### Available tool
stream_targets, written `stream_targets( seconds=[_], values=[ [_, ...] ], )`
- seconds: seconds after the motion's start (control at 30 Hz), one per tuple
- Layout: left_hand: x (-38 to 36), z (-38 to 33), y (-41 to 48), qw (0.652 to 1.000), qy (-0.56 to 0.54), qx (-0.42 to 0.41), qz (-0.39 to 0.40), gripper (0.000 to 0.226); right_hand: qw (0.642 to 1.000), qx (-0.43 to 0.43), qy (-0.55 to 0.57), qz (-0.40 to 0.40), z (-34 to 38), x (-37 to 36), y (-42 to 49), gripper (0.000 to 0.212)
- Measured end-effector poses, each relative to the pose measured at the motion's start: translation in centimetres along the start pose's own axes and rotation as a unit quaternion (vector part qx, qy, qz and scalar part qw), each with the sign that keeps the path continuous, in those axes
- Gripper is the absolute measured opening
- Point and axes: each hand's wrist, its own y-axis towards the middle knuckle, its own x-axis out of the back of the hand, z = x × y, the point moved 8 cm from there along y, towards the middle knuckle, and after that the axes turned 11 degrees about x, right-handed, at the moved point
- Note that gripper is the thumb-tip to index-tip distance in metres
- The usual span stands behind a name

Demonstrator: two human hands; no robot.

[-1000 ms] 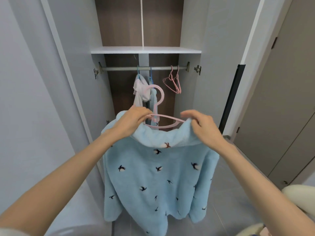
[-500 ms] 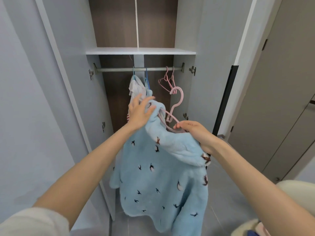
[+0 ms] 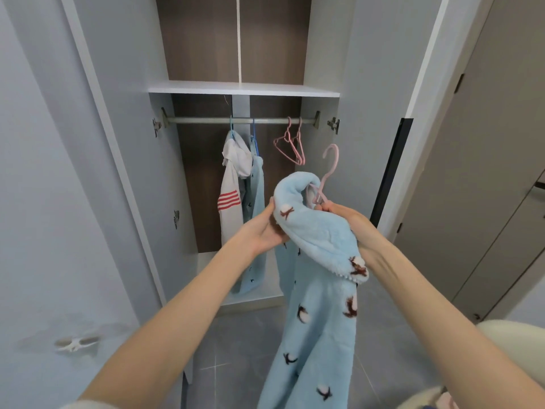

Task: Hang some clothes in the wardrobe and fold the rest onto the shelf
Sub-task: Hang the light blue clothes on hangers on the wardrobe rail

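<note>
Before the open wardrobe [image 3: 324, 54] and below its rail [image 3: 206, 120], I see the blue fleece top [image 3: 318, 231] has swung from flat-on to edge-on, the left hand [image 3: 262, 228] gripping its shoulder, the right hand [image 3: 345, 215] pinching the pink hanger [image 3: 330, 166], hook free, so hooking looks next; no readable writing.
</note>
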Motion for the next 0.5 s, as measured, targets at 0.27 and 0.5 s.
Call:
stream_targets(
  seconds=[0.27, 0.5],
  values=[
    [1.2, 1.1, 1.2, 0.856, 0.377, -0.204, -0.29, 0.024, 0.994, 0.03, -0.099, 0.04, 1.0, 1.0, -0.8, 0.014],
    [1.0, 5.7, 4.4, 0.988, 0.107, -0.011, -0.109, 0.046, 0.987, 0.057, -0.141, 0.043, 1.3, 2.3, -1.9, 0.019]
  ],
)
